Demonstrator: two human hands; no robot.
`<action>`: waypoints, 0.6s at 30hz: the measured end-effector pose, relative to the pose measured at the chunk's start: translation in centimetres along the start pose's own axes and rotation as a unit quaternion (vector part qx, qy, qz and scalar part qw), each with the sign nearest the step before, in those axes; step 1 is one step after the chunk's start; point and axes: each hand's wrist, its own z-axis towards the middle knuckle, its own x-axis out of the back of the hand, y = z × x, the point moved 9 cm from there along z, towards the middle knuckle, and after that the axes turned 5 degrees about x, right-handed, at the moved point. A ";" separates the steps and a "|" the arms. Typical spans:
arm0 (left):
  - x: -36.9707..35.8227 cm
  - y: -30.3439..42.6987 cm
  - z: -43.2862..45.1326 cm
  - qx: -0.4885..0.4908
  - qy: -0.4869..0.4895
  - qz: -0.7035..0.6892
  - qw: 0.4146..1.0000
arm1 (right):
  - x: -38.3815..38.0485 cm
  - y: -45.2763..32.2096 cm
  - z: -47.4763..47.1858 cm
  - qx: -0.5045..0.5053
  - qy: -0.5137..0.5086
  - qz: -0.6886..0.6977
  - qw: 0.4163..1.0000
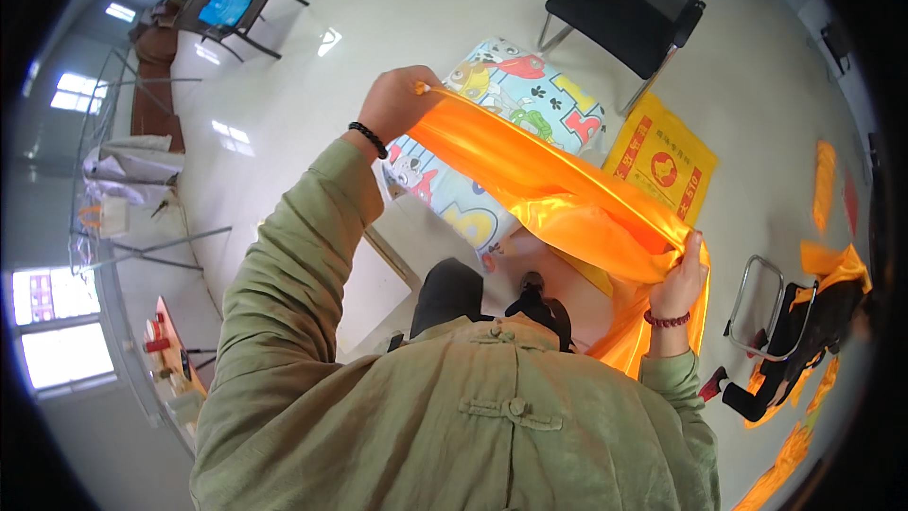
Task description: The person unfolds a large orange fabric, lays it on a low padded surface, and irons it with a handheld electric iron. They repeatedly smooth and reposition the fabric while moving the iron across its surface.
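A long piece of shiny orange satin cloth (539,191) is stretched slantwise between my two hands. My left hand (401,103), with a black bead bracelet at the wrist, grips one corner of it in a closed fist. At the right, my right hand (677,280) pinches the cloth's upper edge, and loose folds hang down below it. Behind the satin is a small table's light blue cartoon-print cover (511,92), partly hidden by the cloth.
Past the table stands a black office chair (624,14); a yellow printed sack (660,160) lies near its leg. Another chair (234,11) holds a blue bag. A person (801,333) sits at the right among orange cloth. A metal frame (159,255) stands at the left.
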 end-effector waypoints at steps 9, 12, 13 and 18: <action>4.3 -7.0 10.2 -0.026 -0.067 -0.010 0.997 | -9.6 -2.5 -4.0 -0.020 0.083 0.050 0.995; 4.8 -7.4 13.8 -0.054 -0.077 0.007 0.996 | -12.3 -2.2 -4.5 -0.047 0.082 -0.014 0.995; 4.6 -7.3 14.8 -0.064 -0.079 0.008 0.995 | -12.9 -1.7 -4.5 -0.078 0.067 0.014 0.995; 1.6 -5.6 20.0 -0.085 -0.086 0.027 0.992 | -13.2 -0.6 -3.3 -0.067 0.080 -0.019 0.994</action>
